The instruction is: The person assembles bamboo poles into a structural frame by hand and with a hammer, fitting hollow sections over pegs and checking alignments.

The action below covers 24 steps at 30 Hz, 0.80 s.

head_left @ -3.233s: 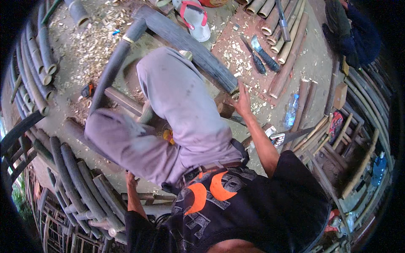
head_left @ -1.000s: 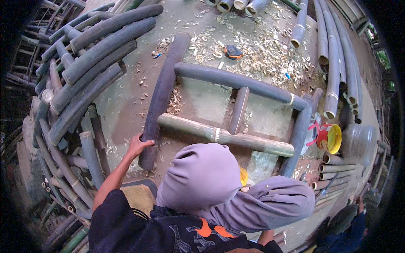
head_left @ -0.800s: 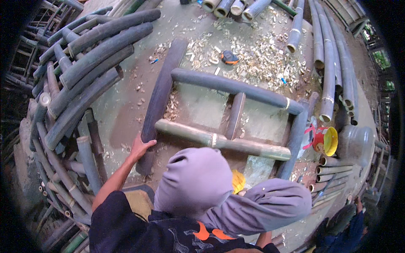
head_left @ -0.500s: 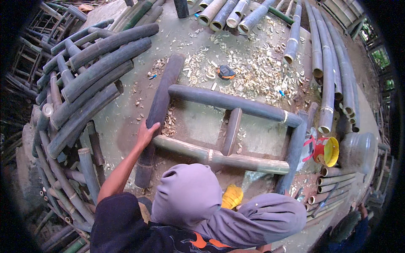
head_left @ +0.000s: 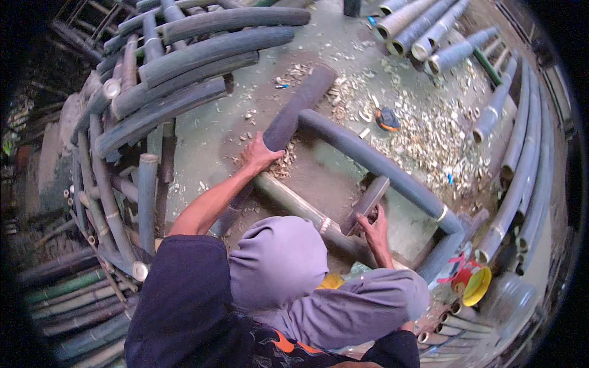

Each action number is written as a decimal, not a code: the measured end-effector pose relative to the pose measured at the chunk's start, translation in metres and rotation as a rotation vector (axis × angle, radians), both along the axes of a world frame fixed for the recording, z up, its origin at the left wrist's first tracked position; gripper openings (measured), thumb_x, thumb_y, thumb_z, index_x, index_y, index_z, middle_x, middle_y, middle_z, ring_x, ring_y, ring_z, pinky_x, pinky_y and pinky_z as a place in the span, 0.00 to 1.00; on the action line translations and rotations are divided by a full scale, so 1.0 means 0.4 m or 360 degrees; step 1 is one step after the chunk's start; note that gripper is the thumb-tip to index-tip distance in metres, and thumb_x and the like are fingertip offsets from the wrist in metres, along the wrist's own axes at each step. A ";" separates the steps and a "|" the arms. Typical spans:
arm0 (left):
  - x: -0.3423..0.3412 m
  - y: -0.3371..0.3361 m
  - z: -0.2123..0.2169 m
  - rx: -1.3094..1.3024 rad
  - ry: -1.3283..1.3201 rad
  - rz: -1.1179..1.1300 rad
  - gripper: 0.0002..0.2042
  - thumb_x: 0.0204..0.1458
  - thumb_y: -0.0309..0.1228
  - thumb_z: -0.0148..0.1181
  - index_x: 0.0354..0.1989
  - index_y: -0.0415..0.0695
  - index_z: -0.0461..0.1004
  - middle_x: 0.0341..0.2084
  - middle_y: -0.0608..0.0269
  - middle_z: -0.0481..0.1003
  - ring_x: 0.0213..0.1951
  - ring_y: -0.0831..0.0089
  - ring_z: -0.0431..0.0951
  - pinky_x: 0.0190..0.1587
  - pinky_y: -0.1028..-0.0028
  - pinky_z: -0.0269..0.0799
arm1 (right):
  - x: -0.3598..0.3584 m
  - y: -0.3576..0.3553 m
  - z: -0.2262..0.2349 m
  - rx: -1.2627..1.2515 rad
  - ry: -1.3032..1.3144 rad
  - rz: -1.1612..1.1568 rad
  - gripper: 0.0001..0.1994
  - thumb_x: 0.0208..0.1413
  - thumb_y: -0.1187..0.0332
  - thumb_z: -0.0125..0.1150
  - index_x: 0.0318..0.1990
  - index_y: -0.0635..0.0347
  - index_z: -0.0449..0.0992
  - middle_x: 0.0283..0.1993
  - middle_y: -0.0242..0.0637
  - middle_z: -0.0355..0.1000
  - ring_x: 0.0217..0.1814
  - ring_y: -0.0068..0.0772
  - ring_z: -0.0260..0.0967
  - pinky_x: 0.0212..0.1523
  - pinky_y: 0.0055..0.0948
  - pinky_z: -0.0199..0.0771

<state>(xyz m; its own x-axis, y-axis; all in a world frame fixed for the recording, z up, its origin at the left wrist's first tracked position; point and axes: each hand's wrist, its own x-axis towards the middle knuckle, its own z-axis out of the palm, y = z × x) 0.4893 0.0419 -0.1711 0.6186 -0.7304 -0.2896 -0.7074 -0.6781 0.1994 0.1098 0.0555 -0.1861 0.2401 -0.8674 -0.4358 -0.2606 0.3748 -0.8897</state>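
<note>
Through the head camera, I have the left hand (head_left: 262, 154) curled over a thick, dark grey bamboo pole (head_left: 307, 98) on the greenish-grey concrete floor (head_left: 205, 129), its fingers bent around it. The right hand (head_left: 375, 230) touches a short brown bamboo crosspiece (head_left: 370, 197), fingers half-curled and parted; I cannot tell whether they grip it. The crosspiece lies between a long grey-blue bamboo rail (head_left: 371, 153) and a tan-green bamboo rail (head_left: 294, 201). Pale wood shavings (head_left: 423, 141) litter the floor beyond.
</note>
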 end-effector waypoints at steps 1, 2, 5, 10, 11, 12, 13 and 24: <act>-0.001 0.008 0.003 0.0005 -0.0007 0.0020 0.40 0.29 0.53 0.69 0.50 0.40 0.63 0.40 0.43 0.74 0.44 0.49 0.75 0.45 0.55 0.71 | 0.010 -0.012 -0.015 0.0144 -0.0078 -0.0040 0.28 0.45 0.64 0.67 0.52 0.68 0.64 0.34 0.40 0.72 0.33 0.29 0.71 0.33 0.29 0.72; 0.007 0.009 0.005 0.0001 -0.0010 0.0039 0.40 0.29 0.53 0.69 0.50 0.41 0.63 0.40 0.44 0.74 0.44 0.49 0.75 0.46 0.55 0.70 | 0.027 -0.025 -0.024 0.0281 -0.0150 -0.0080 0.27 0.45 0.63 0.67 0.51 0.67 0.65 0.33 0.39 0.72 0.32 0.28 0.71 0.33 0.28 0.71; 0.010 -0.003 0.023 0.0028 0.0184 0.0067 0.40 0.29 0.51 0.68 0.50 0.41 0.63 0.41 0.44 0.74 0.44 0.49 0.74 0.47 0.55 0.70 | 0.033 -0.048 -0.063 0.0499 -0.0376 -0.0157 0.19 0.48 0.67 0.64 0.45 0.64 0.65 0.34 0.37 0.70 0.33 0.29 0.70 0.32 0.29 0.72; 0.056 0.026 0.045 -0.0333 0.0417 0.0067 0.42 0.24 0.45 0.70 0.52 0.39 0.63 0.42 0.45 0.72 0.46 0.50 0.73 0.49 0.58 0.69 | 0.043 -0.077 0.003 0.0427 -0.0291 -0.0089 0.19 0.46 0.66 0.66 0.41 0.64 0.66 0.32 0.34 0.70 0.31 0.27 0.69 0.32 0.29 0.71; 0.072 0.038 0.088 -0.0316 0.0433 0.0105 0.42 0.23 0.44 0.71 0.52 0.39 0.63 0.42 0.46 0.72 0.45 0.52 0.73 0.48 0.59 0.69 | 0.059 -0.072 0.058 0.0459 -0.0268 -0.0072 0.21 0.44 0.64 0.68 0.42 0.64 0.66 0.32 0.34 0.70 0.32 0.26 0.68 0.33 0.28 0.70; 0.084 0.039 0.129 -0.0444 0.0444 0.0110 0.41 0.23 0.44 0.71 0.51 0.39 0.65 0.42 0.47 0.72 0.45 0.53 0.74 0.48 0.60 0.69 | 0.069 -0.086 0.098 0.0433 -0.0236 0.0009 0.21 0.44 0.64 0.68 0.41 0.63 0.66 0.32 0.34 0.69 0.33 0.27 0.68 0.34 0.29 0.70; 0.101 0.045 0.161 -0.0571 0.0455 0.0118 0.40 0.23 0.43 0.71 0.50 0.39 0.66 0.42 0.48 0.72 0.45 0.55 0.74 0.47 0.62 0.70 | 0.084 -0.090 0.138 0.0365 -0.0204 0.0052 0.21 0.43 0.64 0.69 0.40 0.63 0.66 0.32 0.34 0.69 0.33 0.27 0.68 0.35 0.29 0.70; 0.388 0.183 0.508 -0.1723 0.0396 0.0096 0.32 0.31 0.38 0.72 0.46 0.39 0.67 0.36 0.61 0.73 0.39 0.70 0.72 0.46 0.70 0.67 | 0.466 -0.212 0.571 -0.0565 -0.0211 0.0365 0.20 0.43 0.68 0.70 0.40 0.66 0.68 0.34 0.41 0.76 0.36 0.30 0.74 0.41 0.31 0.75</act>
